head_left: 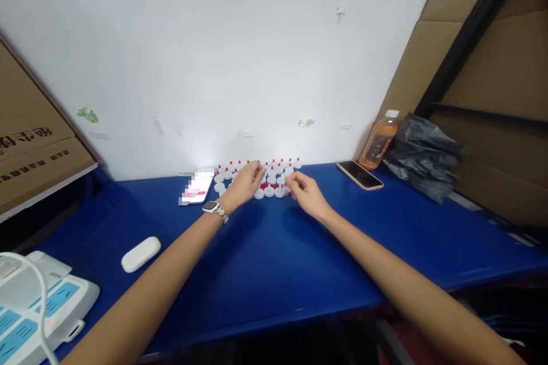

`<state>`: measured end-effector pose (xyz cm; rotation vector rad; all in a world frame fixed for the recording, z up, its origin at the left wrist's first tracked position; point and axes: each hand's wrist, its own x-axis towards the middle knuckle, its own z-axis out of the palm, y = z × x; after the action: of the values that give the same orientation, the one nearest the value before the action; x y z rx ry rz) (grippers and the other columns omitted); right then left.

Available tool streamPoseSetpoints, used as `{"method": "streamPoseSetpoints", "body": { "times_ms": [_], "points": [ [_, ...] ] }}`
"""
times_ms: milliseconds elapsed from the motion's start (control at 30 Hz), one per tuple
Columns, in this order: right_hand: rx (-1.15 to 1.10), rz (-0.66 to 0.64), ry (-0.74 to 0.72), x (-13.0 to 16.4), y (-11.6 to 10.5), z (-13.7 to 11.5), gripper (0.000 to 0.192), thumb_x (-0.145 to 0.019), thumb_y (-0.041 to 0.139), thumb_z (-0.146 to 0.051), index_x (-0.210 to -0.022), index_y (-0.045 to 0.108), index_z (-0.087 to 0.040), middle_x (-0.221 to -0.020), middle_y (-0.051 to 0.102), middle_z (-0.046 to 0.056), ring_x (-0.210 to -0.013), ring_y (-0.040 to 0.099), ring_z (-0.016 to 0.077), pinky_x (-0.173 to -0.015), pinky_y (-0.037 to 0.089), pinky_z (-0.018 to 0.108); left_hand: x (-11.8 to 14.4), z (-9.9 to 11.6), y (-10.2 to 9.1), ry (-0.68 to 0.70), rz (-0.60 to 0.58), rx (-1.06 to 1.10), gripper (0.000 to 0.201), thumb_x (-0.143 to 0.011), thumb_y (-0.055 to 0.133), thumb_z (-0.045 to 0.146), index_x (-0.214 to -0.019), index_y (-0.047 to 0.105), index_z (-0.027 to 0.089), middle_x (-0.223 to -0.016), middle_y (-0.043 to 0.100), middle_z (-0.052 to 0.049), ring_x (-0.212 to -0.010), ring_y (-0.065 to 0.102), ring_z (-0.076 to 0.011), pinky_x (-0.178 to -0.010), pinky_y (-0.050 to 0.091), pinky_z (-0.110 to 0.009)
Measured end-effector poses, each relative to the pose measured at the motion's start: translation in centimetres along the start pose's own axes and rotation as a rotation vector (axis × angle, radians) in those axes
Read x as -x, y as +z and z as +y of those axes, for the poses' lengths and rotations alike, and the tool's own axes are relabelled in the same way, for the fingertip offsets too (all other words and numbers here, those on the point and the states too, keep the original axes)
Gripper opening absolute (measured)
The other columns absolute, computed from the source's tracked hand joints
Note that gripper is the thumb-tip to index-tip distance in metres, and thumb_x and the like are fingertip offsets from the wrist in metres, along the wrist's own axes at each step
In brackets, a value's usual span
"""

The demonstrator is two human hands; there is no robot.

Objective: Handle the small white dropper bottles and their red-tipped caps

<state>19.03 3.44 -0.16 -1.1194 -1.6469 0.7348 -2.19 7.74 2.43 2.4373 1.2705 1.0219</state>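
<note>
Both hands, the left hand [247,181] and right hand [305,193], pinch with narrowed fingers among small round white plastic caps [269,190] with red tips, clustered under their fingertips on the glossy blue surface [274,262].

A blue table [265,262] stands against the wall. On it lie white caps with red tips [274,179], two phones [358,174] [197,187], an orange drink bottle [379,140], a grey bag [422,154], a white case [141,254] and a power strip [38,311].
</note>
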Motion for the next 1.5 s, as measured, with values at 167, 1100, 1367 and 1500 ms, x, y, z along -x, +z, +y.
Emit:
{"method": "streamPoseSetpoints", "body": {
  "times_ms": [167,1100,1367,1500],
  "points": [
    [0.01,-0.049,-0.002,0.2,-0.5,0.2,0.038,-0.094,0.047,-0.054,-0.084,0.062,-0.02,-0.067,0.059,-0.001,-0.059,0.052,0.0136,-0.057,0.04,0.025,-1.9,-0.7,1.7,-0.031,-0.083,-0.127,0.025,-0.095,0.046,0.038,-0.094,0.061,0.018,-0.086,0.062,-0.006,-0.084,0.057,-0.0212,-0.075,0.042,-0.033],
    [0.51,-0.335,-0.175,-12.4,13.8,-4.1,0.009,-0.075,0.064,-0.018,-0.08,0.072,-0.015,-0.079,0.073,0.006,-0.073,0.065,0.0153,-0.065,0.045,0.022,8.4,-5.4,-6.6,-0.278,0.152,-0.146,0.033,-0.094,0.044,0.044,-0.078,0.062,0.021,-0.08,0.068,-0.003,-0.073,0.059,-0.0186,-0.065,0.04,-0.029],
    [0.8,-0.455,-0.134,-13.3,15.2,-4.3,0.017,-0.077,0.063,-0.022,-0.088,0.075,-0.018,-0.092,0.075,0.007,-0.083,0.066,0.018,-0.072,0.045,0.024,8.3,-5.2,-6.6,-0.307,0.148,-0.173,0.033,-0.094,0.044,0.043,-0.078,0.061,0.02,-0.083,0.068,-0.003,-0.074,0.059,-0.018,-0.065,0.038,-0.028],
    [0.814,-0.497,-0.127,-13.8,15.3,-4.9,0.019,-0.076,0.064,-0.02,-0.09,0.077,-0.017,-0.093,0.075,0.008,-0.085,0.066,0.0188,-0.071,0.045,0.024,8.0,-5.4,-7.0,-0.344,0.19,-0.196,0.034,-0.094,0.044,0.044,-0.079,0.063,0.021,-0.082,0.068,-0.003,-0.072,0.057,-0.0177,-0.063,0.036,-0.028]
  ]
}}
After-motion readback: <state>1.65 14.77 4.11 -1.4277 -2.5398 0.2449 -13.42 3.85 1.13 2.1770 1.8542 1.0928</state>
